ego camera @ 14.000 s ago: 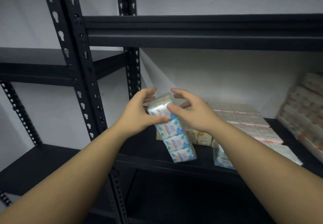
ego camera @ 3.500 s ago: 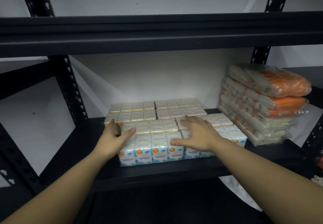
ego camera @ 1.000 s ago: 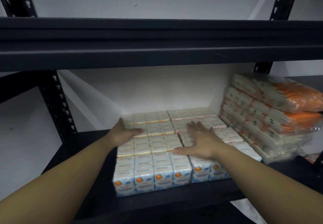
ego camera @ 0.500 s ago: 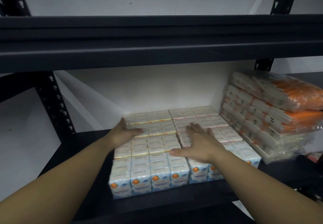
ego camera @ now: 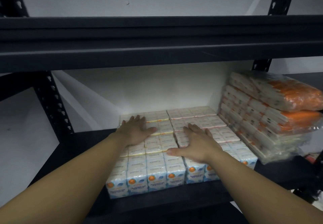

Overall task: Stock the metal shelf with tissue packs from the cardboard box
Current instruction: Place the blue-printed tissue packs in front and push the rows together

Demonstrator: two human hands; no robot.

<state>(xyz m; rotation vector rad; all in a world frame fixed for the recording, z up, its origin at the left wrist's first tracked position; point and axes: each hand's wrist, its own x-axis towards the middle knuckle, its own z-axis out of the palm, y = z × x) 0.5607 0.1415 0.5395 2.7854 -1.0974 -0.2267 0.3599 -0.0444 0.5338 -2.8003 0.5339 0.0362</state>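
Under the metal shelf [ego camera: 157, 52], both flat-fingered hands, left hand [ego camera: 135, 130] and right hand [ego camera: 197, 142], press atop the tissue packs [ego camera: 157, 176], gripping nothing.

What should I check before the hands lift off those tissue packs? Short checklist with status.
1. Left hand flat on the tissue packs, gripping nothing: ok.
2. Right hand flat on the packs, fingers spread, gripping nothing: ok.
3. Packs sit in one level layer with none sticking up: ok.
4. Front row fully on the shelf, not past its edge: ok.
5. Gap between the packs and the orange bundles on the right: cannot tell, the bundles hide it.
6. Cardboard box within reach for the next pack: cannot tell, not in view.
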